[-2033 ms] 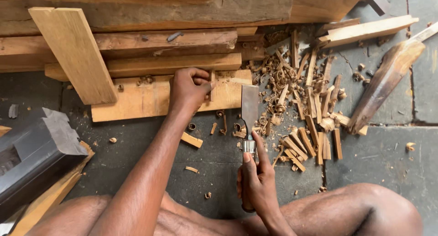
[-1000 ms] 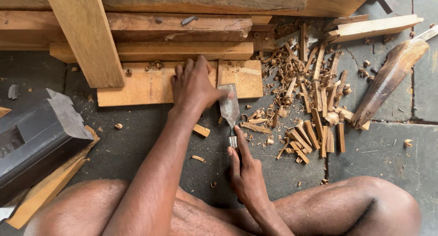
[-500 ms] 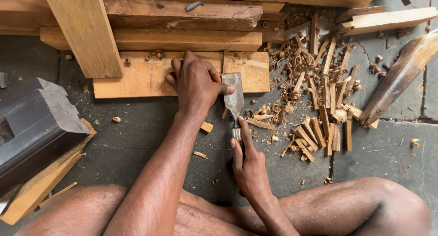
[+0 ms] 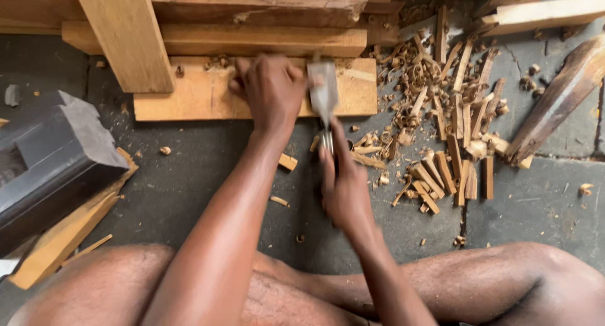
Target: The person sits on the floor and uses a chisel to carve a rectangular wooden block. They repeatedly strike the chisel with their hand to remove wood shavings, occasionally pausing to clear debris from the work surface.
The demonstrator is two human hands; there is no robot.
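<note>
While right hand [image 4: 343, 187] grips, chisel [image 4: 323, 96] beside left hand [image 4: 271, 90]

The chisel [image 4: 324, 96] blade is motion-blurred, its handle hidden inside the right hand [image 4: 343, 187].

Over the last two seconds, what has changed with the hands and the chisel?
The right hand brought the chisel up from the floor until its blade lies on the flat plank. The left hand spread out and presses on that plank beside the blade. The right hand kept its grip throughout. The wood chips and the dark block stayed in place.
</note>
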